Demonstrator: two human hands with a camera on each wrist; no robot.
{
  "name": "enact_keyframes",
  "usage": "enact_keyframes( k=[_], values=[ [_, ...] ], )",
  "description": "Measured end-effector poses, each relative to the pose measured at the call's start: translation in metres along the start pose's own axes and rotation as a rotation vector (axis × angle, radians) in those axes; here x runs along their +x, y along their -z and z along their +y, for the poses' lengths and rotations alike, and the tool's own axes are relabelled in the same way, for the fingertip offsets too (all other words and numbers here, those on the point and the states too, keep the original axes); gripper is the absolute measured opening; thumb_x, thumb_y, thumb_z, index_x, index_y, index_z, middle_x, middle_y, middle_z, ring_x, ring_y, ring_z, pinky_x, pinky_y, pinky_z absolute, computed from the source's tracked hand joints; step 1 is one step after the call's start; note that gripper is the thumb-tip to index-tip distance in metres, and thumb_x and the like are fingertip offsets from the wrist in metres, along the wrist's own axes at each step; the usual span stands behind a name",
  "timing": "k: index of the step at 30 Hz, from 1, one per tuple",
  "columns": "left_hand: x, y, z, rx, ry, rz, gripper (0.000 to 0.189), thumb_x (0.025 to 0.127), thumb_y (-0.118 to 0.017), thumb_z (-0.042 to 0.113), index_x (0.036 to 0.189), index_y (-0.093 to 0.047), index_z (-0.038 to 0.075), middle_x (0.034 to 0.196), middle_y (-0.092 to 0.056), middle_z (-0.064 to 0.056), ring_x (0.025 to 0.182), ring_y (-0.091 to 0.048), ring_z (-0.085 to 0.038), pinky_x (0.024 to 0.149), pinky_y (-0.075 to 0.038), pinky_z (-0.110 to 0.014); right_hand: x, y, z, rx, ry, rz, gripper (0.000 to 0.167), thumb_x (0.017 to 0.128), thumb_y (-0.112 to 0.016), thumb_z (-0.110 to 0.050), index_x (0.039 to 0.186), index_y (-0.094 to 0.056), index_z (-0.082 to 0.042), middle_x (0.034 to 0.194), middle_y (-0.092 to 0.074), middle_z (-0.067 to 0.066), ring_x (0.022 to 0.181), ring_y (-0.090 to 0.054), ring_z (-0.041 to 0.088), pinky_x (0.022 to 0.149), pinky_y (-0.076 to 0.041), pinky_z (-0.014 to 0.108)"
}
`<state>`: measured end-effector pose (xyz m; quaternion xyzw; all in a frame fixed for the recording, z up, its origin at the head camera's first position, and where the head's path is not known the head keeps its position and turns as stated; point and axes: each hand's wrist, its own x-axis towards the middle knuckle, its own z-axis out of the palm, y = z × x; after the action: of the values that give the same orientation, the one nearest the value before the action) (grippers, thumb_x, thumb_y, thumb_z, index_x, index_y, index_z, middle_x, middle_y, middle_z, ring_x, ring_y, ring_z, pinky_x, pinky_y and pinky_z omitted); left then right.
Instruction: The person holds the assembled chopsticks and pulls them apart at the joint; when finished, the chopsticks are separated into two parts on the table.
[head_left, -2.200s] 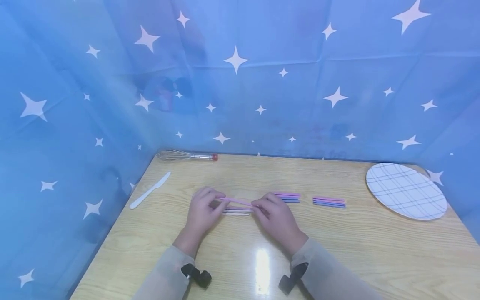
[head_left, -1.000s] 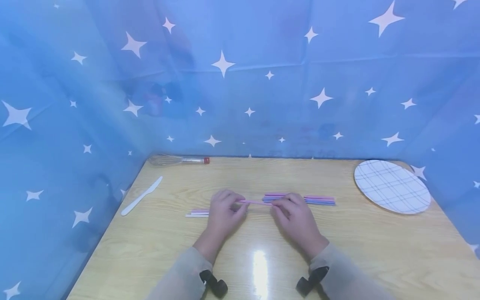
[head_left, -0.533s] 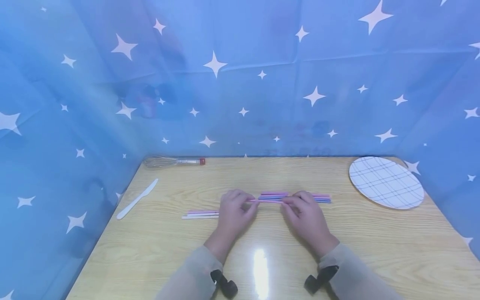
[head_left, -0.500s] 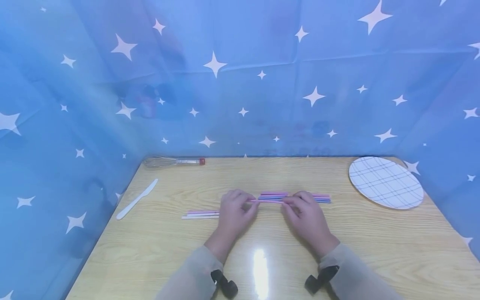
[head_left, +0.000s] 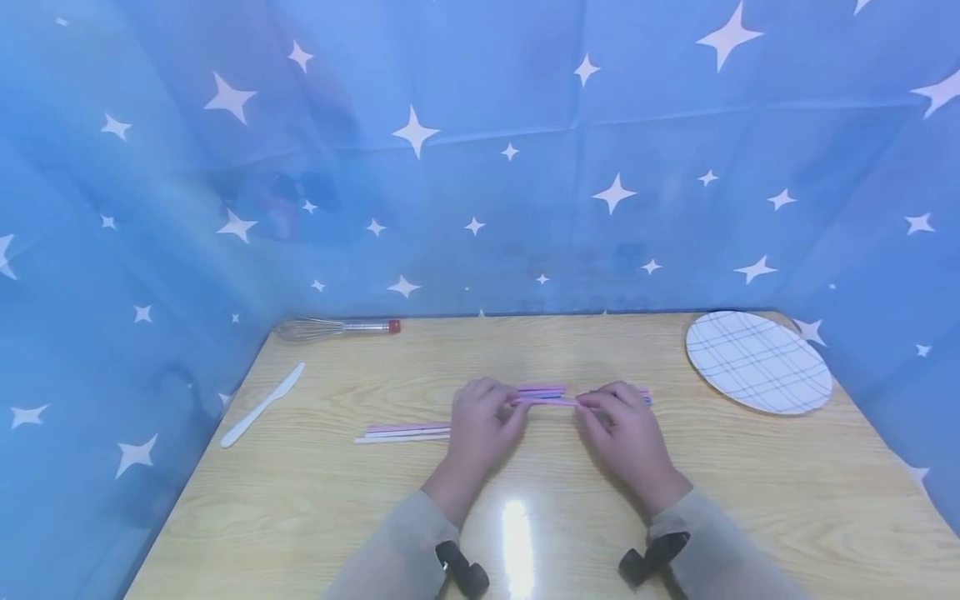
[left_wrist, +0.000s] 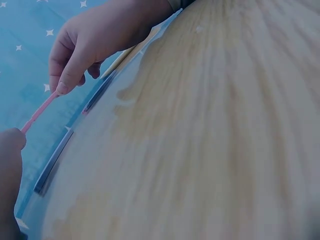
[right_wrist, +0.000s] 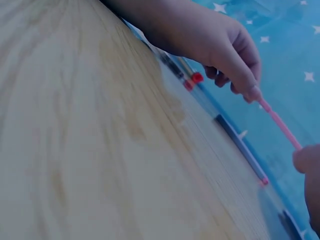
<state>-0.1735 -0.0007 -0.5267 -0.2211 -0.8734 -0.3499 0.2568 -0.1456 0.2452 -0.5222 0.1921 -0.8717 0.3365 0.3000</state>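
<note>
My left hand and right hand each pinch one end of a thin pink straw-like stick, held level between them. The left wrist view shows the stick raised off the table, with the right hand at its upper end. In the right wrist view, the left hand grips the far end. Just behind the stick lies a row of pink and blue sticks. Another small group is mostly hidden by the right hand. Pink and white sticks lie left of the left hand, partly covered by it.
A whisk lies along the back left edge of the wooden table, with a white plastic knife in front of it. A checked white oval plate sits at the back right. Blue star-patterned cloth hangs behind.
Both hands have carried the pink stick rightward, from above the pink and white sticks to just in front of the middle pink and blue row. The head view has shifted slightly right.
</note>
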Motion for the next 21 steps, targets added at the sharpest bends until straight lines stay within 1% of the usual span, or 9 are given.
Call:
enact_keyframes(
  k=[2, 5, 9, 12, 17, 21],
  values=[
    [0.002, -0.002, 0.003, -0.008, -0.006, 0.008, 0.022, 0.094, -0.083, 0.034, 0.102, -0.079, 0.014, 0.098, -0.070, 0.007, 0.095, -0.063, -0.014, 0.097, -0.049, -0.041, 0.000, 0.003, 0.002, -0.002, -0.006, 0.000, 0.019, 0.086, -0.087, -0.006, 0.104, -0.081, -0.007, 0.100, -0.070, 0.003, 0.095, -0.064, 0.024, 0.089, -0.048, 0.039],
    [0.006, -0.006, 0.007, -0.016, 0.006, -0.002, 0.023, 0.094, -0.082, 0.036, 0.103, -0.080, 0.015, 0.100, -0.070, 0.008, 0.096, -0.063, -0.013, 0.099, -0.048, -0.041, 0.001, 0.008, 0.005, -0.005, -0.016, -0.008, 0.020, 0.086, -0.087, -0.005, 0.105, -0.081, -0.007, 0.102, -0.071, 0.003, 0.098, -0.062, 0.025, 0.090, -0.047, 0.039],
    [0.010, -0.011, 0.013, -0.007, 0.012, -0.014, 0.021, 0.095, -0.082, 0.036, 0.103, -0.081, 0.017, 0.100, -0.070, 0.009, 0.097, -0.063, -0.012, 0.100, -0.048, -0.040, 0.001, 0.016, 0.008, -0.012, -0.039, -0.025, 0.021, 0.087, -0.087, -0.007, 0.108, -0.082, -0.008, 0.103, -0.070, 0.000, 0.100, -0.061, 0.022, 0.091, -0.046, 0.037],
    [0.011, -0.015, 0.017, -0.007, 0.001, -0.020, 0.019, 0.095, -0.082, 0.035, 0.101, -0.081, 0.017, 0.098, -0.071, 0.009, 0.096, -0.063, -0.013, 0.100, -0.048, -0.040, -0.001, 0.022, 0.011, -0.016, -0.052, -0.022, 0.022, 0.087, -0.087, -0.007, 0.108, -0.082, -0.009, 0.101, -0.069, -0.001, 0.098, -0.060, 0.021, 0.089, -0.045, 0.036],
    [0.012, -0.021, 0.024, -0.005, -0.006, -0.049, 0.018, 0.095, -0.082, 0.035, 0.100, -0.081, 0.018, 0.098, -0.071, 0.010, 0.096, -0.061, -0.011, 0.101, -0.047, -0.038, -0.004, 0.028, 0.019, -0.047, -0.027, 0.020, 0.020, 0.083, -0.088, -0.002, 0.101, -0.082, -0.007, 0.097, -0.065, 0.004, 0.094, -0.058, 0.023, 0.084, -0.044, 0.036],
    [0.012, -0.025, 0.028, -0.022, -0.035, -0.049, 0.015, 0.095, -0.083, 0.032, 0.099, -0.081, 0.017, 0.099, -0.072, 0.010, 0.095, -0.060, -0.010, 0.099, -0.048, -0.036, -0.007, 0.032, 0.024, -0.047, -0.008, 0.035, 0.020, 0.081, -0.088, 0.002, 0.098, -0.081, -0.005, 0.096, -0.061, 0.007, 0.093, -0.056, 0.026, 0.084, -0.042, 0.038]
  ],
)
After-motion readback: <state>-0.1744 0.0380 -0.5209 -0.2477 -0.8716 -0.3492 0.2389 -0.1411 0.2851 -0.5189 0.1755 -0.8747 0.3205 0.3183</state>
